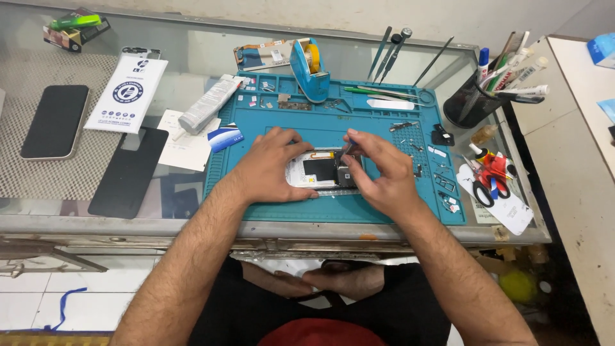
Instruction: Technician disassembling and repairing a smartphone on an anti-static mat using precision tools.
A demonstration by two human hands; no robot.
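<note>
An opened phone (pixel 318 169) with its white inner frame and dark parts showing lies on the teal work mat (pixel 269 211). My left hand (pixel 272 165) lies over the phone's left end, fingers curled on its edge, holding it down. My right hand (pixel 378 170) is over the phone's right end and pinches a thin tool (pixel 350 147) between thumb and fingers, its tip pointing into the phone. Most of the tool is hidden by my fingers.
Blue tape dispenser (pixel 311 67), tweezers and picks (pixel 391 45) sit at the mat's back. A mesh pen cup (pixel 474 102) and red scissors (pixel 493 176) are at right. At left lie a dark phone (pixel 56 120), a black back cover (pixel 128 172) and a white packet (pixel 128 93).
</note>
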